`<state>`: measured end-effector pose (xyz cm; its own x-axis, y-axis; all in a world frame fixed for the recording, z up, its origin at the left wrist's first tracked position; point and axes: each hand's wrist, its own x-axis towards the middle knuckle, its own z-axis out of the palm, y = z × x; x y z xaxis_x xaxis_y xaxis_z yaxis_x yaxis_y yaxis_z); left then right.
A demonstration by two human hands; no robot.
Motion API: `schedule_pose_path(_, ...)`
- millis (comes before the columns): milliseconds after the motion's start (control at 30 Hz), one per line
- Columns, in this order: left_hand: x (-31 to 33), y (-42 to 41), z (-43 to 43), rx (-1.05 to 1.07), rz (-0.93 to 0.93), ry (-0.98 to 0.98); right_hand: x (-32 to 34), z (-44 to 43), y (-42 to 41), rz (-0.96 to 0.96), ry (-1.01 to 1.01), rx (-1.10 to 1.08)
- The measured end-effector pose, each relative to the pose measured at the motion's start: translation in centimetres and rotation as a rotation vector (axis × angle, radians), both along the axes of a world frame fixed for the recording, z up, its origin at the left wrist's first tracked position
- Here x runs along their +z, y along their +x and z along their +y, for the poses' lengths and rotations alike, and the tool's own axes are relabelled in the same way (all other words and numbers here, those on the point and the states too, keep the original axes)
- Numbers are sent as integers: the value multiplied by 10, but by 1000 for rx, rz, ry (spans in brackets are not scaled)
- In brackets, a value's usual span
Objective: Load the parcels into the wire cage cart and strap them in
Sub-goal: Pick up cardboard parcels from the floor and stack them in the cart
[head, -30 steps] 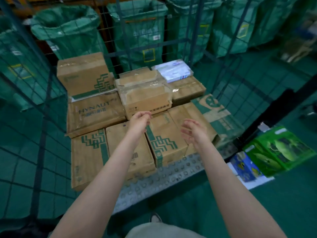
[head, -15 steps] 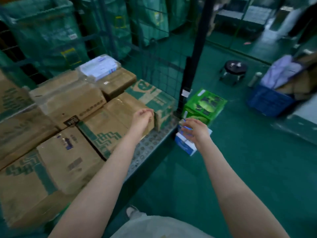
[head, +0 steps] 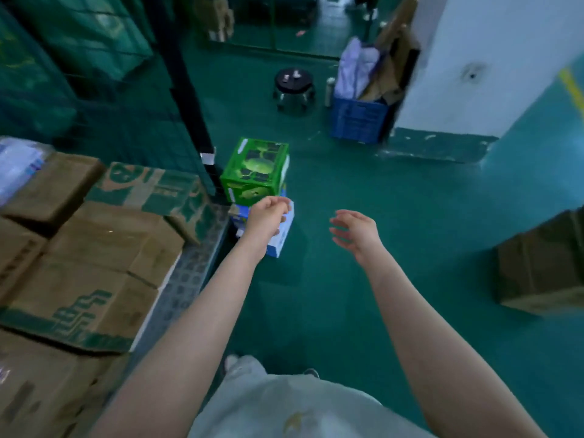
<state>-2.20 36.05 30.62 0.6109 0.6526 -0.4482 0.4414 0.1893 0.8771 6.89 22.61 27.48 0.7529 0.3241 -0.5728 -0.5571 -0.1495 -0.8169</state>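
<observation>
Two hands reach out ahead of the person; is either one holding a parcel?

Neither. The left hand [head: 268,213] has its fingers loosely curled around nothing. The right hand [head: 355,230] is slack, fingers spread and relaxed. Both hang above the green floor [head: 347,184].

Where are the parcels?

Most sit in the wire cage cart [head: 189,279] on the left. Brown cardboard cartons [head: 104,248] are packed side by side on its perforated metal deck, and a carton with green print [head: 151,191] fills the corner by the black post [head: 188,99].

And outside the cart?

A bright green box [head: 256,169] stands just beside that post, stacked on a blue-and-white box [head: 281,241] on the floor. The left hand overlaps the blue-and-white box in this view; I cannot tell whether it touches it. Well apart on the right, a brown carton [head: 543,267] sits on the floor.

What lies farther back?

A round black stool [head: 294,80], and near it a blue crate [head: 357,121] stuffed with cardboard and pale sheeting, right beside a white pillar [head: 474,42].
</observation>
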Motion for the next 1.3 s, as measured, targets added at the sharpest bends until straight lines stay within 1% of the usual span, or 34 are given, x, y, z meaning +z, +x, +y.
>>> schedule_pose_path(200,-13,49,-30,-173,48,-20,-18,-41,25,61,-28,-181)
schedule_pose_path(367,-20,99,-54,-348,69,-54,-23,-60,56,70,-43,-340)
schedule_pose_path(600,-13,189,-70,-635,90,-15,-18,-83,112,70,-18,-625)
schedule_pose_path(700,-11,216,-80,-756,95,5,-19,-94,126,68,6,-742)
schedule_pose_path(933,-20,263,-119,-949,128,10,-28,-138,136,118,3,-966)
schedule_pose_path(1133,-24,306,-192,-1105,139,1,-30,-211,150,127,1,-1155)
schedule_pose_path(1300,-23,340,-278,-1174,128,-1,-29,-293,174,100,3,-1212)
